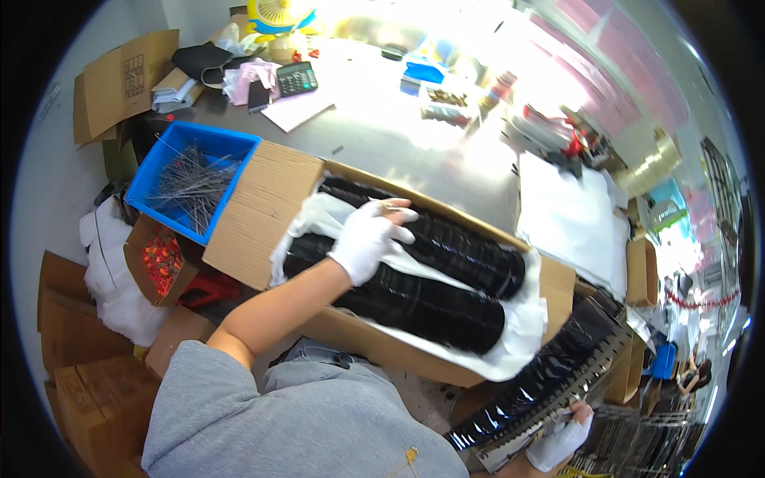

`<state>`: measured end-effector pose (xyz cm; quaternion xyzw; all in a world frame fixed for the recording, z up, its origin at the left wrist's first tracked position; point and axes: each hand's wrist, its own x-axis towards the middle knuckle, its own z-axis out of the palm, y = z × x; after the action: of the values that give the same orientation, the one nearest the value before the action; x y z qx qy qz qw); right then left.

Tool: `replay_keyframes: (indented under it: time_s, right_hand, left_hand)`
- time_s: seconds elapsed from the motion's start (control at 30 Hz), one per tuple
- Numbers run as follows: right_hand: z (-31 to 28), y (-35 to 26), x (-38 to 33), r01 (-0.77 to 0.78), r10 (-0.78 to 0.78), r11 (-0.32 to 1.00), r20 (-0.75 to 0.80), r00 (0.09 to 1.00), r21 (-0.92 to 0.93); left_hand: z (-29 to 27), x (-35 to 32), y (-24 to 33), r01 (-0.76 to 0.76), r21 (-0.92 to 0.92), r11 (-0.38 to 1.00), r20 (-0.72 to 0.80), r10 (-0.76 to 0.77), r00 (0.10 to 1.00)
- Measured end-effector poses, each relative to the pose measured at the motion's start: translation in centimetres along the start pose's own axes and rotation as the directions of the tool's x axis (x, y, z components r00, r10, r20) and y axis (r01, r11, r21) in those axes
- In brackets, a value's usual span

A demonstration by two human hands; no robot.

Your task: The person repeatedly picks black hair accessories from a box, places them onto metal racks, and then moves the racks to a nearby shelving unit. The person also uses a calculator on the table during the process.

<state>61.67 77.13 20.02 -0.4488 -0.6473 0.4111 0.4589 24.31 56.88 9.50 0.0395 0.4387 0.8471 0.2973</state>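
In the cardboard box (263, 215), the left hand (370, 239) rests flat on 2 full rows of black discs (446, 307); the right hand (562, 438) seemingly clasps another black stack (550, 374), not yet boxed.

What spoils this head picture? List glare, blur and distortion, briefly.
Head view: window light blows out the far end of the steel table, washing out the things there; glare streaks the glossy black strips by the right hand; fisheye bending curves the cardboard box edges; corners are black; the left hand is sharp.

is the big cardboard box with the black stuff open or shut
Open: the cardboard box has its flaps folded out, white liner spread back, black stacked pieces exposed under the gloved left hand.
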Motion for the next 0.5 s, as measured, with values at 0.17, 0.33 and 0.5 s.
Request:
replay_keyframes:
  time_s: [0.17,0.33,0.5]
  right_hand:
    - [6.6,-3.7,0.2,0.142,-0.143,0.99,-0.052,0.988,-0.021]
    - [13.3,-7.5,0.7,0.169,-0.177,0.981,-0.086,0.98,-0.096]
    - [22.3,-8.9,4.0,0.102,-0.007,0.911,-0.232,0.973,0.401]
  left_hand:
    - [-14.5,11.0,7.4,0.083,-0.351,0.933,-0.312,-0.2,0.929]
    - [-13.4,26.7,7.9,0.214,-0.441,0.872,-0.264,-0.354,0.897]
    - [-3.0,39.5,9.6,0.032,-0.289,0.957,0.09,-0.006,0.996]
